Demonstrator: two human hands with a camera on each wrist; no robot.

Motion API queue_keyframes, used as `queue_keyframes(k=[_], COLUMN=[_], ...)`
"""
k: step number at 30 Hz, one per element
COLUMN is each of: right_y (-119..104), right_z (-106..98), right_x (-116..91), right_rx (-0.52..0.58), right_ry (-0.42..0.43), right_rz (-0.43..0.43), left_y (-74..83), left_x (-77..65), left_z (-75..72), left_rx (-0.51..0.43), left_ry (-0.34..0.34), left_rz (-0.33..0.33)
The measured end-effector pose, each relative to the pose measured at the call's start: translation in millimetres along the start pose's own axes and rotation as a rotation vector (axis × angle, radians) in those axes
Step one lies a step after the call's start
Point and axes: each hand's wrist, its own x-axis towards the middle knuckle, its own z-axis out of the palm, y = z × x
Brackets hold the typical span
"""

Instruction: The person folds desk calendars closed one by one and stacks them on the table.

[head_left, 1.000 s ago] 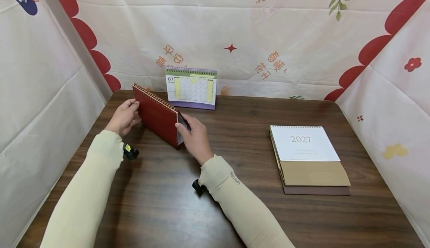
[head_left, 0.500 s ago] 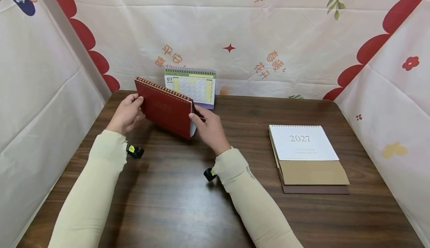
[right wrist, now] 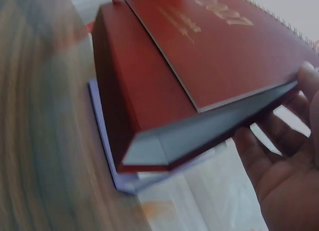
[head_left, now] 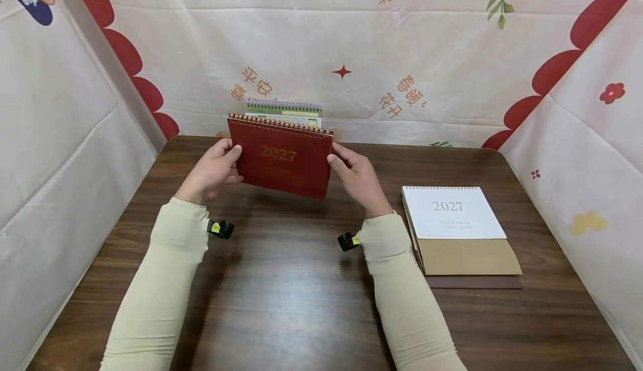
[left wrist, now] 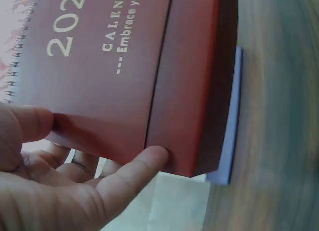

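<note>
A red spiral-bound desk calendar (head_left: 281,164) with a gold 2027 on its cover is held up between both hands, its front tilted toward the head camera. My left hand (head_left: 213,171) grips its left side, thumb on the cover; in the left wrist view a fingertip touches the lower front strip. On the other side, my right hand (head_left: 359,178) grips the right edge, thumb in front and fingers behind. The right wrist view shows the calendar's hollow folded base from the side. Behind it stands a green and purple desk calendar (head_left: 283,106), mostly hidden in the head view.
A white 2027 desk calendar (head_left: 449,212) on a tan and brown stand rests on the right of the wooden table (head_left: 291,304). White printed cloth (head_left: 452,42) hangs at the back and both sides, close behind the green and purple calendar.
Both hands have carried the red calendar to the right and raised it, turning its cover to face the head camera. It now covers most of the green and purple calendar.
</note>
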Motion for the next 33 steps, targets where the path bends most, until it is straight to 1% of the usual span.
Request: queue_keyframes(k=[6,11,15,18,20,22,26,28,33], right_y=[6.4,8.2,8.1,9.4,10.3,11.1,10.8,9.9,6.5], right_z=[-27.0,-45.3,-57.3,-65.5,-70.4,-74.4,-78.4,-78.1,-71.7], right_x=[-4.8,-11.1,-15.1,-16.8,-18.4,-20.1,-25.5,-28.3,-37.0], right_rx=[-0.005,-0.013,0.008,0.028,0.040,0.053,0.050,0.037,0.030], right_ry=[-0.035,-0.069,-0.107,-0.122,-0.122,-0.121,-0.136,-0.158,-0.175], right_rz=[0.014,0.036,0.031,0.009,0.002,0.004,0.035,0.044,0.059], left_y=[4.5,4.4,3.5,2.6,2.4,2.4,0.9,0.1,-0.8], left_x=[-1.9,-3.3,-5.9,-8.8,-11.3,-13.9,-18.3,-21.2,-28.1], left_z=[20.7,36.4,49.2,59.2,65.6,71.2,79.7,83.0,91.8], left_rx=[-0.029,-0.054,-0.070,-0.077,-0.062,-0.052,-0.029,0.001,0.098], left_ry=[-0.026,-0.014,-0.008,-0.021,-0.020,-0.025,-0.024,-0.002,0.102], left_rz=[0.002,-0.005,0.034,0.088,0.118,0.137,0.150,0.159,0.190])
